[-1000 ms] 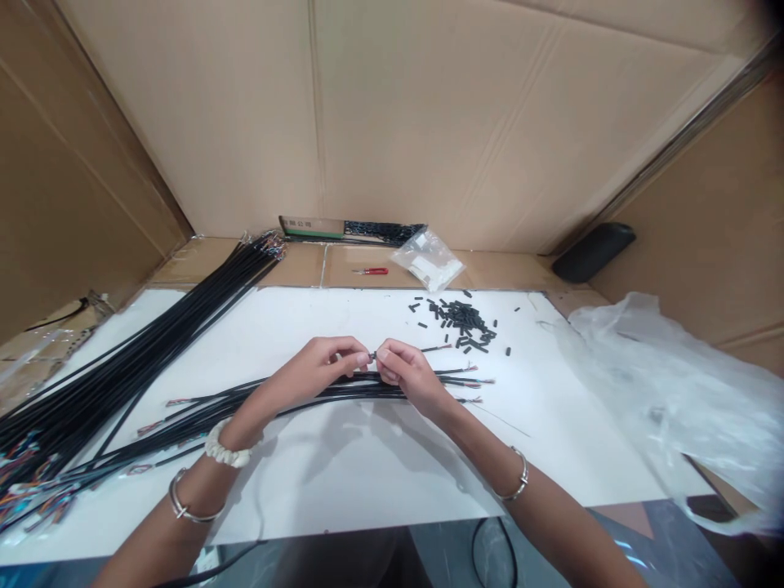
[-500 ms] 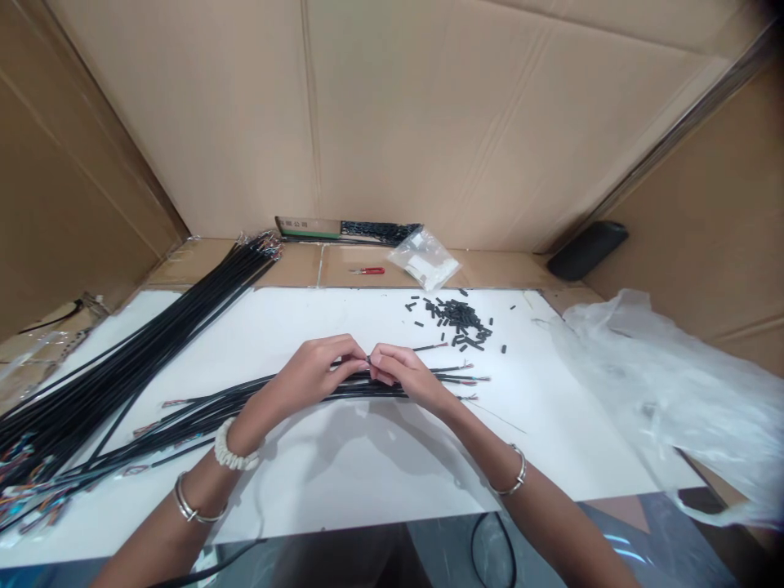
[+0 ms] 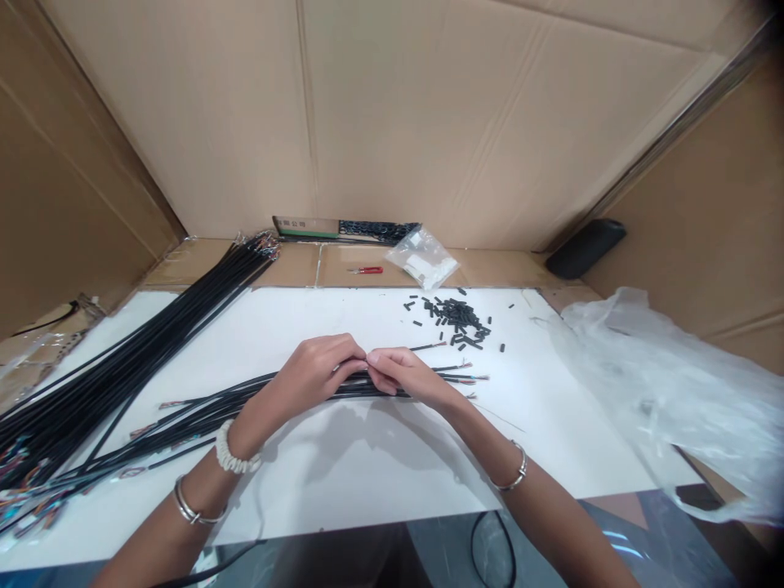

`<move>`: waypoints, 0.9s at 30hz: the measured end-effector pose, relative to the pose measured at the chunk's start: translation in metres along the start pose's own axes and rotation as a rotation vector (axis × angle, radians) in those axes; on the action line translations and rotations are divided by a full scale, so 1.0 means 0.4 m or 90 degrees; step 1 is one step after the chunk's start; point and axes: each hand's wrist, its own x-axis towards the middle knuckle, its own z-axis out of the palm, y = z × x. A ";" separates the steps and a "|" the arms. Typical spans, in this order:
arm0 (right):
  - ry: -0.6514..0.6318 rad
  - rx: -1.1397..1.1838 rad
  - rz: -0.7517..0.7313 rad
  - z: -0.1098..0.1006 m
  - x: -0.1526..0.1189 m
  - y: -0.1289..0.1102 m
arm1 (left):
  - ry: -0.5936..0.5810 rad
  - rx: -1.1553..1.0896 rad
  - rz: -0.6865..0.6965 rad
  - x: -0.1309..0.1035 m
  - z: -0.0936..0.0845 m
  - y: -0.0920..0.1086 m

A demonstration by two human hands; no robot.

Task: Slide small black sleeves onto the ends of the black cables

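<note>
Over the middle of the white table surface [image 3: 367, 482], my left hand [image 3: 322, 367] and my right hand [image 3: 401, 374] meet at their fingertips. Both are closed in a pinch, and whatever lies between the fingers is too small and covered to name. Beneath them runs a loose row of black cables [image 3: 214, 412] with stripped, coloured wire ends showing on both sides. Behind and to the right of my right hand is a scattered pile of short black tube pieces [image 3: 459, 317].
A thick bundle of black cables [image 3: 153, 343] lies at the left. Along the back are red-handled snips [image 3: 368, 269], a clear bag [image 3: 422, 260] and a cardboard strip [image 3: 306, 227]. A black roll [image 3: 586, 248] and crumpled clear plastic [image 3: 679, 400] occupy the right.
The fingers of my right hand have shifted slightly at the pinch, with the thumb now against my left fingertips. The objects on the table look unchanged.
</note>
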 end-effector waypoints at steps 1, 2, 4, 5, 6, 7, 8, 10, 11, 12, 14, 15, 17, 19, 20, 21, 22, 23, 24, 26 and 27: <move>0.002 0.014 -0.006 0.002 0.000 0.001 | 0.003 0.002 0.005 0.000 -0.001 0.001; 0.008 0.037 -0.013 0.006 0.001 0.003 | 0.005 0.003 0.008 0.000 -0.002 0.002; 0.025 0.107 -0.026 0.019 0.001 0.006 | 0.009 -0.003 0.014 0.000 -0.006 0.006; 0.036 0.150 -0.034 0.028 0.001 0.007 | 0.012 -0.007 0.015 0.000 -0.008 0.008; 0.044 0.194 -0.040 0.037 0.001 0.007 | 0.014 -0.012 0.014 0.000 -0.010 0.009; 0.050 0.232 -0.046 0.047 0.001 0.008 | 0.015 -0.017 0.011 0.000 -0.013 0.011; 0.059 0.267 -0.053 0.056 0.000 0.007 | 0.015 -0.022 0.008 0.000 -0.015 0.012; 0.076 0.321 -0.058 0.071 -0.002 0.005 | 0.011 -0.033 -0.003 0.001 -0.020 0.015; 0.085 0.342 -0.057 0.077 -0.003 0.004 | 0.005 -0.038 -0.009 0.001 -0.022 0.016; 0.094 0.360 -0.054 0.082 -0.004 0.002 | 0.000 -0.043 -0.014 0.002 -0.024 0.017; 0.111 0.385 -0.045 0.089 -0.006 -0.001 | -0.009 -0.050 -0.029 0.005 -0.028 0.019; 0.119 0.395 -0.041 0.092 -0.007 -0.002 | -0.014 -0.055 -0.038 0.006 -0.030 0.020; 0.136 0.412 -0.028 0.097 -0.007 -0.004 | -0.025 -0.071 -0.058 0.008 -0.033 0.021; 0.153 0.431 -0.013 0.103 -0.007 -0.006 | -0.038 -0.093 -0.079 0.009 -0.037 0.022; 0.161 0.439 -0.006 0.105 -0.006 -0.007 | -0.043 -0.102 -0.087 0.009 -0.038 0.022; 0.167 0.447 0.001 0.107 -0.006 -0.008 | -0.047 -0.110 -0.093 0.009 -0.040 0.022; 0.170 0.453 0.007 0.109 -0.005 -0.009 | -0.051 -0.116 -0.099 0.008 -0.042 0.022; 0.171 0.457 0.010 0.110 -0.005 -0.009 | -0.054 -0.121 -0.104 0.008 -0.043 0.022; 0.170 0.460 0.011 0.110 -0.004 -0.009 | -0.056 -0.125 -0.108 0.007 -0.044 0.022; 0.166 0.461 0.011 0.110 -0.004 -0.009 | -0.060 -0.134 -0.117 0.007 -0.047 0.022; 0.165 0.460 0.011 0.109 -0.004 -0.008 | -0.062 -0.138 -0.120 0.007 -0.048 0.022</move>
